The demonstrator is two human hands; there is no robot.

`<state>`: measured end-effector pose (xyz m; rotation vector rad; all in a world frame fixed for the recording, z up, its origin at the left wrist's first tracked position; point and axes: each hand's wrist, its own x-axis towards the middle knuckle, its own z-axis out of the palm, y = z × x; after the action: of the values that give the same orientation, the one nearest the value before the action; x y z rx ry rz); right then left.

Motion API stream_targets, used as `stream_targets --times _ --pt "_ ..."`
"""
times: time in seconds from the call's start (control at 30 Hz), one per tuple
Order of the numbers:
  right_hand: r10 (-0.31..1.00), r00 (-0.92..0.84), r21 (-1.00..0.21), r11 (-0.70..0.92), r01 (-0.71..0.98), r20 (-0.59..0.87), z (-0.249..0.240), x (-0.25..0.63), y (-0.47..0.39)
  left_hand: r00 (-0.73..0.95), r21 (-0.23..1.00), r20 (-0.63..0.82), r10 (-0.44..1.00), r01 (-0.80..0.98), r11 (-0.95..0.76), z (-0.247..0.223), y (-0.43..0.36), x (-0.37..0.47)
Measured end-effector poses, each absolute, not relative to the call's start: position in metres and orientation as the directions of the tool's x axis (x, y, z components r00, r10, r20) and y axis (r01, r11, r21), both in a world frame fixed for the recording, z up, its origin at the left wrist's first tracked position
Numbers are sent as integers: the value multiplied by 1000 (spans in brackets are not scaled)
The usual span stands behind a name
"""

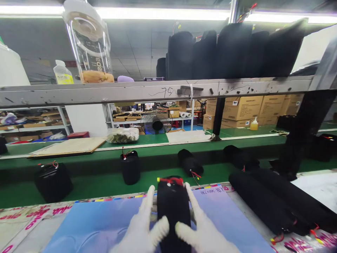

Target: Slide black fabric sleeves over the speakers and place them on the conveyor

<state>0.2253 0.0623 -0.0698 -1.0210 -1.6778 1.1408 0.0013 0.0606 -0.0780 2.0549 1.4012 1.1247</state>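
A black cloth-covered pack (173, 211), with red wiring and a yellow connector at its far end, lies on a blue sheet (86, 225). My left hand (146, 225), in a white glove, grips its left side, thumb on top. On the right side my gloved right hand (201, 225) holds the same pack, its thumb also over the top. Both index fingers reach along the pack toward the wired end. The near end of the pack runs out of the frame's bottom.
Long black packs (263, 200) lie at the right. Behind the sheet, several black packs, including an upright one (131, 168), stand or lie on the green surface (105, 186). A metal shelf (131, 92) crosses above, holding a large clear jar (89, 45) and black packs.
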Motion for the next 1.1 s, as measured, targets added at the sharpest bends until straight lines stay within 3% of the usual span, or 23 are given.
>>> stream_targets --times 0.2,0.4,0.6,0.7,0.77,0.87,0.93,1.03,1.1 --pt "910 -320 -937 320 138 264 -66 220 57 206 595 478 854 639 -487 -93 61 7" --pt "892 -385 -946 303 117 239 -61 235 70 225 779 446 867 380 -499 -93 65 4" --pt "951 -291 -986 136 94 103 -36 246 75 223 824 490 843 197 -531 -95 62 15" --pt "917 -393 -994 97 59 66 -14 244 82 207 861 449 869 159 -483 -94 62 15" --pt "856 -511 -991 122 61 74 5 242 86 200 854 465 862 154 -497 -94 62 15" --pt "797 -602 -955 210 210 43 24 232 90 199 833 492 847 175 -525 -94 63 16" --pt "833 -549 -929 254 270 68 25 219 93 200 829 489 849 197 -523 -94 63 18" --pt "900 -392 -932 290 215 190 10 199 99 147 820 498 855 241 -519 -94 61 19" --pt "920 -329 -938 286 197 211 -2 190 101 61 700 629 775 390 -599 -90 57 17"
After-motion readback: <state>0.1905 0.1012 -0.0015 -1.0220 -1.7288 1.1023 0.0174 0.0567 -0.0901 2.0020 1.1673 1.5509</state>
